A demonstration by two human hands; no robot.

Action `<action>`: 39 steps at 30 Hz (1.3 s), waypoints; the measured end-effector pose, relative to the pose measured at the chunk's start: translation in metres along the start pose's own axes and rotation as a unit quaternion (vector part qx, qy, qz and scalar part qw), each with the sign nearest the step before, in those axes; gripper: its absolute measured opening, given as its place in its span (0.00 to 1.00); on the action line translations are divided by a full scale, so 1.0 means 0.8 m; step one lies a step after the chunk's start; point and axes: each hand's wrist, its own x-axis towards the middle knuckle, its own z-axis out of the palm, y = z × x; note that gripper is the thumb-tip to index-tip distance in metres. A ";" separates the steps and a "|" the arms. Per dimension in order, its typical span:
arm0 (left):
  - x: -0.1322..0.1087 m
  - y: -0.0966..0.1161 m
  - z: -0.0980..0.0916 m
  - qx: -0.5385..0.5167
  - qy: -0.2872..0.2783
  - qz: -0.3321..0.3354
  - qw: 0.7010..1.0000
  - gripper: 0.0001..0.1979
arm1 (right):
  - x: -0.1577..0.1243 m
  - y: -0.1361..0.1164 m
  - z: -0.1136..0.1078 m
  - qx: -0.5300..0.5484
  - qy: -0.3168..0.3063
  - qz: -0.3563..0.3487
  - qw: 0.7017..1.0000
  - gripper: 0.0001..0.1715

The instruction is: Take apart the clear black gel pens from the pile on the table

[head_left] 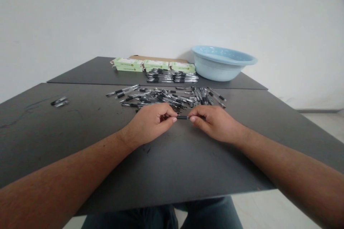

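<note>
Between my two hands a pen (pixel 182 117) lies level, its black grip section showing in the gap. My left hand (pixel 155 120) pinches one end with thumb and forefinger. At the other end, my right hand (pixel 212 121) is closed on the pen in the same way. Both ends are hidden by my fingertips. Just beyond my hands spreads a loose heap of pens (pixel 161 97), clear-barrelled with black grips. More loose pens (pixel 202 95) lie crosswise at the heap's right side.
Behind the heap are neatly stacked pens (pixel 161 76). Green and white boxes (pixel 129 63) stand in a row near the wall, left of a light blue basin (pixel 220 66). A few short clear and black pieces (pixel 59 102) lie far left on the dark table (pixel 182 164).
</note>
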 end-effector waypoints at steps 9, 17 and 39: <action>0.001 0.002 -0.001 -0.010 0.000 -0.008 1.000 0.05 | 0.001 0.000 0.002 0.014 0.016 0.011 1.000 0.07; 0.001 0.002 0.000 -0.019 0.002 -0.009 1.000 0.05 | 0.000 0.001 0.002 0.009 0.010 -0.002 1.000 0.07; 0.000 0.001 0.002 -0.029 0.009 0.001 1.000 0.04 | 0.001 0.004 0.003 0.020 0.016 0.020 0.999 0.07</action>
